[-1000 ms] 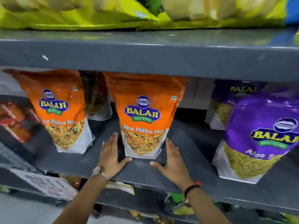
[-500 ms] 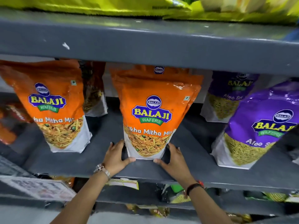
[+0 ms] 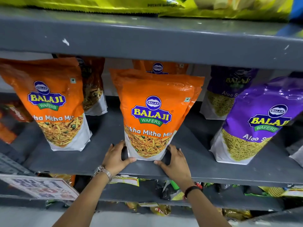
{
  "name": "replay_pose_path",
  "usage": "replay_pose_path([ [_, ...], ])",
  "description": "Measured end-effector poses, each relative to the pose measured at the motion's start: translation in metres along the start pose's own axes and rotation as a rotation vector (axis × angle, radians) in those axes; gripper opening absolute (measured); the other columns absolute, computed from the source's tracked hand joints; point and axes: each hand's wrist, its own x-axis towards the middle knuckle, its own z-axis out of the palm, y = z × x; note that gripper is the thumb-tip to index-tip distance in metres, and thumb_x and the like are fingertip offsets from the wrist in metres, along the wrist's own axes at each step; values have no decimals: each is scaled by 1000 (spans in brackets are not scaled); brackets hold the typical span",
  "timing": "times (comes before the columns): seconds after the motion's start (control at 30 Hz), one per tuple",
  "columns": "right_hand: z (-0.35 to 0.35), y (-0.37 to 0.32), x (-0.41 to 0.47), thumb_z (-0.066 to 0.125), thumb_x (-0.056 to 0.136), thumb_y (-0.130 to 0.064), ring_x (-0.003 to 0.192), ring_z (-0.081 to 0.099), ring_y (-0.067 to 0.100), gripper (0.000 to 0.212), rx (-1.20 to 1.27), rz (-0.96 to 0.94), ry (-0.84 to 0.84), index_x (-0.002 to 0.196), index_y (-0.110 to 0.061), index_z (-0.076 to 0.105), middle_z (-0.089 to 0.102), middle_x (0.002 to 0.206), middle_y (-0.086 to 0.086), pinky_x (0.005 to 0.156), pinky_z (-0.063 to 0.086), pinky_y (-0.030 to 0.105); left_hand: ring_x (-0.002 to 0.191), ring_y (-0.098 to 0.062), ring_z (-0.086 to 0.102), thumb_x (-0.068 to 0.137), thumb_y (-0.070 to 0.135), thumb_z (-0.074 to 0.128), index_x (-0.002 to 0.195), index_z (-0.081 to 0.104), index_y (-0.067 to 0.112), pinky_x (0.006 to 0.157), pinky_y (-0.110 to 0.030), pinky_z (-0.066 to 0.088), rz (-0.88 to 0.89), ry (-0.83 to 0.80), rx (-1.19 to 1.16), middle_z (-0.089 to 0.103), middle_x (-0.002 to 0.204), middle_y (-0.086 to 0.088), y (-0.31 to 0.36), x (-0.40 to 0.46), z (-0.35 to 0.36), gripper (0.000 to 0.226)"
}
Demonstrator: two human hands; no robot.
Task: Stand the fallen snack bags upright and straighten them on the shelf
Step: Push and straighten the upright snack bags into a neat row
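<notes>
Standing upright near the left end of the shelf (image 3: 98,156) is the left orange bag (image 3: 54,104). The left hand (image 3: 114,158) is wrapped round the bottom left corner of the middle orange bag (image 3: 154,115), with thumb in front and fingers (image 3: 117,145) bent along its side. This bag is stood upright by the shelf's front edge. Its bottom right corner is held the same way by the right hand (image 3: 176,163). The purple bag (image 3: 259,122) is seen near the right end.

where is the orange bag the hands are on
Head view, centre: the held orange bag stands on the shelf, base between the left hand and right hand, a second orange bag to its left, a purple bag to its right.
</notes>
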Motion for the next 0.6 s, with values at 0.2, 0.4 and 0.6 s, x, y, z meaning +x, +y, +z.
replay_pose_path([
  [0.2, 0, 0, 0, 69, 70, -45, 122, 46, 26, 64, -32, 4, 1, 120, -18, 41, 57, 129, 5, 115, 17, 35, 122, -34, 45, 49, 67, 39, 123, 42, 13, 114, -44, 13, 0, 18, -3, 55, 130, -8, 2, 0, -1, 91],
  [0.4, 1, 1, 1, 66, 72, -48, 123, 46, 25, 64, -68, -4, -13, 122, -19, 40, 55, 132, 4, 116, 16, 36, 121, -32, 46, 47, 65, 38, 120, 44, 11, 114, -43, 12, 31, 32, -39, 56, 129, -9, 8, -4, -5, 91],
  [0.6, 4, 4, 3, 65, 71, -53, 124, 44, 27, 65, -80, 18, -21, 122, -21, 40, 55, 131, 5, 116, 20, 39, 121, -36, 44, 47, 67, 37, 119, 44, 11, 113, -43, 14, 31, 43, -17, 56, 128, -9, 5, -1, -5, 93],
])
